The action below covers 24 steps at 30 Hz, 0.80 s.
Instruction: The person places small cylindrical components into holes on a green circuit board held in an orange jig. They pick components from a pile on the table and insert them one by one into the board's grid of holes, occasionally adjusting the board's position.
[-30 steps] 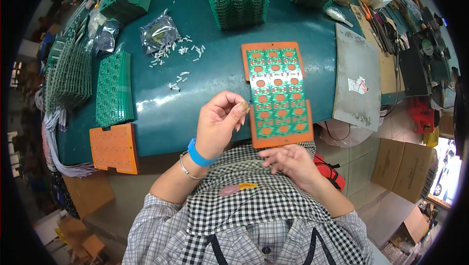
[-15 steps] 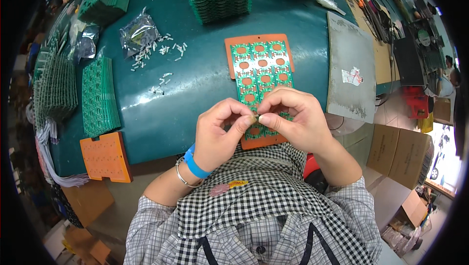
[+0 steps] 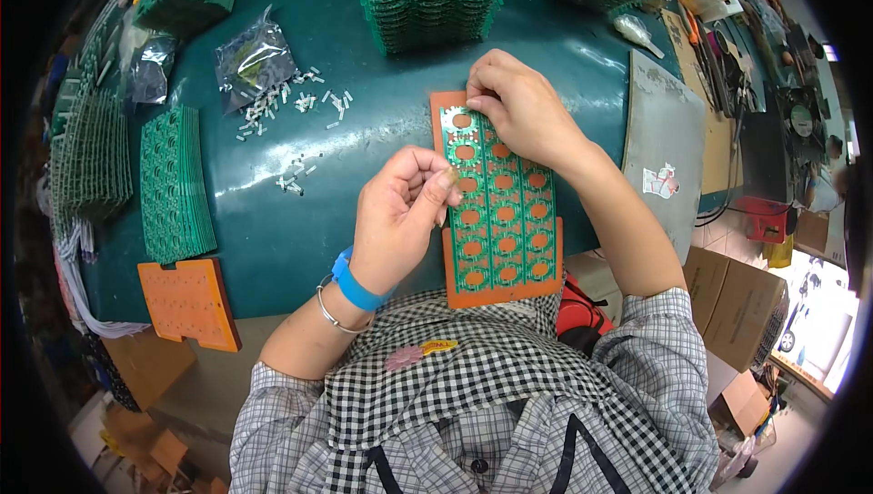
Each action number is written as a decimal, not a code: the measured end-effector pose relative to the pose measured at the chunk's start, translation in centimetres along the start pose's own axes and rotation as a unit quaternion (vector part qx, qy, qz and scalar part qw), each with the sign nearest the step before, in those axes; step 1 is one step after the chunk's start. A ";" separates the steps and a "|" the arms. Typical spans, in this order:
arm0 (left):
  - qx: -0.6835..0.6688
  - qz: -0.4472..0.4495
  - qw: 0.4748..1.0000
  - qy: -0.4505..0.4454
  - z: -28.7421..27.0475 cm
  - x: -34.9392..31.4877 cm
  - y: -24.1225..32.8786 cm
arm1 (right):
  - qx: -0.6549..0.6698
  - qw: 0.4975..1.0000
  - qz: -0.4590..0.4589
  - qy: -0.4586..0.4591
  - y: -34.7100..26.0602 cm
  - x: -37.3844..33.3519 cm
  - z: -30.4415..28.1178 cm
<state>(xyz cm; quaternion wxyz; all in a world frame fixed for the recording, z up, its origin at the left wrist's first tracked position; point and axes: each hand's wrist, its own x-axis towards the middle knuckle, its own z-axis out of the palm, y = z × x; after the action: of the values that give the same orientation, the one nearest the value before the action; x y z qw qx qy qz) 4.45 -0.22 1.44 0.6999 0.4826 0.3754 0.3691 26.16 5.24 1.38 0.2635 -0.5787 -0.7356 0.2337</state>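
A green circuit board panel [image 3: 497, 230] with rows of oval openings lies on an orange fixture plate [image 3: 505, 296] near the table's front edge. Above its left edge is my left hand [image 3: 405, 207], closed, thumb pressed to the fingertips; whatever sits in that pinch is too small to name. My right hand [image 3: 523, 112] reaches over the panel's far end. Its thumb and forefinger are pinched together close to the board's surface, and what they hold cannot be made out. The hand covers the panel's upper right corner.
Small white parts [image 3: 264, 112] lie scattered by a dark plastic bag [image 3: 255, 62]. Tall stacks of green panels [image 3: 432, 3] stand at the back and left. An orange plate [image 3: 189, 303] rests at the left edge, a grey board [image 3: 664, 144] at the right.
My hands have parted from their shared pinch over the panel. The right hand moved away to the panel's far end; the left drew slightly left and up.
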 end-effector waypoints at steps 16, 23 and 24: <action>-0.030 -0.061 0.998 -0.011 -1.0 1.3 -1.1 | -0.008 1.000 -0.010 -0.002 0.4 0.4 0.6; -0.049 -0.089 0.995 -0.014 -1.0 1.5 -0.9 | -0.054 0.997 -0.028 0.049 0.2 0.0 1.7; -0.050 -0.095 0.994 -0.011 -1.0 1.5 -0.9 | -0.068 0.996 -0.032 0.053 0.1 0.0 1.9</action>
<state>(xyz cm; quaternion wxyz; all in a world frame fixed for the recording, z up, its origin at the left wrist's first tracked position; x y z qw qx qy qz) 4.33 1.25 0.09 0.7594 0.4128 0.3929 0.3138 24.96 5.18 -0.08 0.2701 -0.5831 -0.7526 0.1436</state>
